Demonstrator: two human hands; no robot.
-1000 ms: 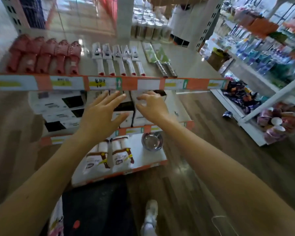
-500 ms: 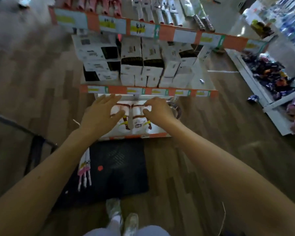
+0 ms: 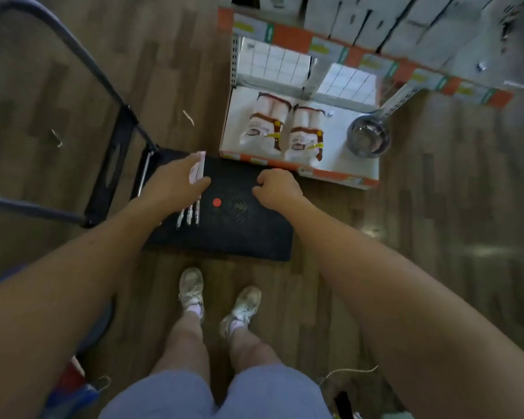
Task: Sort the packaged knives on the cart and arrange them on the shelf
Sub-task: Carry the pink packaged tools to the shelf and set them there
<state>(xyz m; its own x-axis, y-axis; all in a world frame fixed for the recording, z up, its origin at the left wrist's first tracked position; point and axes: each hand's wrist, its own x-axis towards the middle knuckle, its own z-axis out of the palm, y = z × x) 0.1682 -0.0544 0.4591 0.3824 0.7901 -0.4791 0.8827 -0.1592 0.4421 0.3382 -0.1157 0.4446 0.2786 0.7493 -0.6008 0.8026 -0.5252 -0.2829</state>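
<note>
Gripping packaged knives (image 3: 196,170) near the cart (image 3: 239,237) edge, left hand (image 3: 173,184); right hand (image 3: 277,189) clenched empty beside the shelf (image 3: 345,176) lip.

We see wooden floor (image 3: 436,225); black cart deck (image 3: 248,237) stands on it, red dot (image 3: 217,202) near deck middle. Knife pack (image 3: 197,172) at deck left part; whether it lies flat, we cannot tell. Lowest shelf board (image 3: 336,128), white, carries two white bags (image 3: 265,125) side by side, steel bowl (image 3: 368,137) to right, apart.

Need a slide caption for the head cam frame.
Left hand holds the packaged knives at the black cart; right hand curled, empty, beside the bottom shelf.
</note>
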